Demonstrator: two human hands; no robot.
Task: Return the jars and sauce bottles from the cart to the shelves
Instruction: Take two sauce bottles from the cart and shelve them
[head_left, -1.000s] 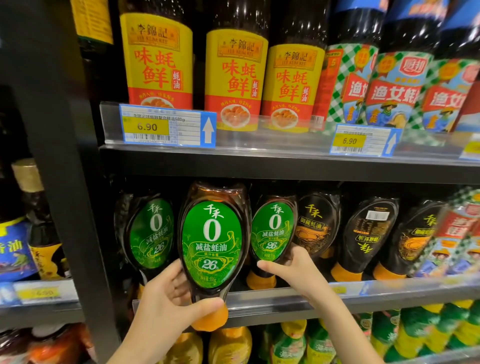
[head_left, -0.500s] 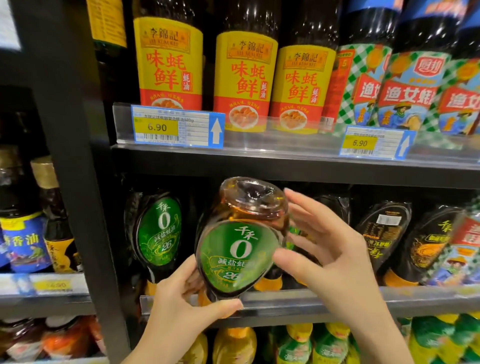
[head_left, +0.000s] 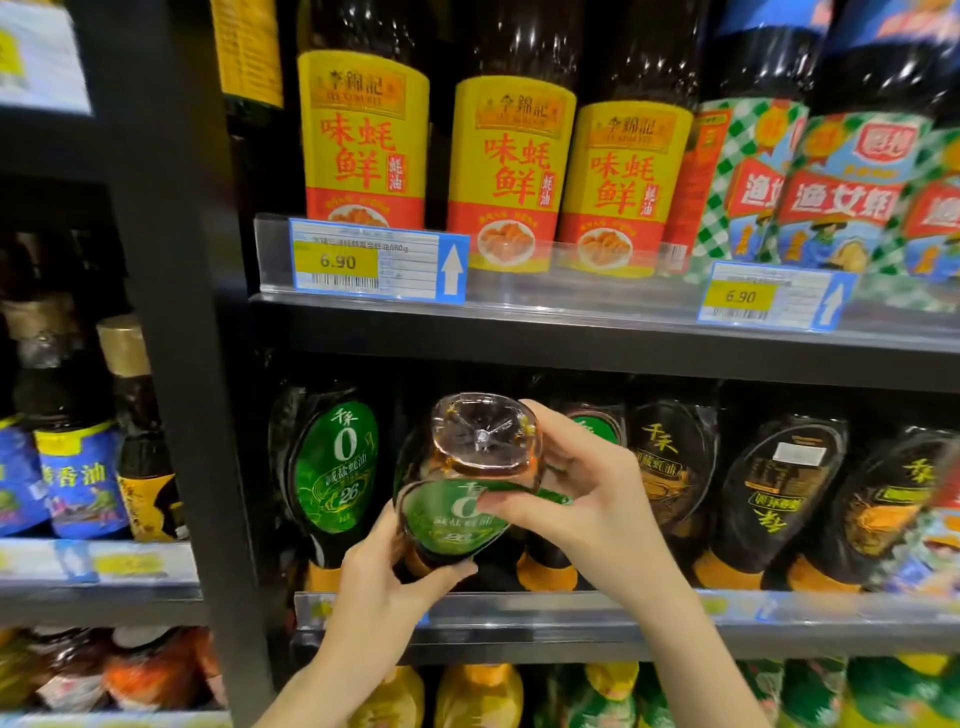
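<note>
A dark squeeze bottle of oyster sauce with a green oval label is tipped toward me, its clear flat base up and facing the camera. My left hand grips its lower end by the orange cap, thumb across the front. My right hand clasps the upper part, thumb on the label and fingers round the base. The bottle hangs in front of the middle shelf, between a matching green-label bottle on the left and another one behind my right hand.
Dark bottles with gold labels fill the middle shelf to the right. Tall yellow-label bottles stand on the shelf above, behind price tags. A black upright post separates a left bay with sesame oil bottles.
The bottle has tipped further toward me, from upright a second ago to base facing the camera. My right hand moved from the shelf edge up onto the bottle and closed on it.
</note>
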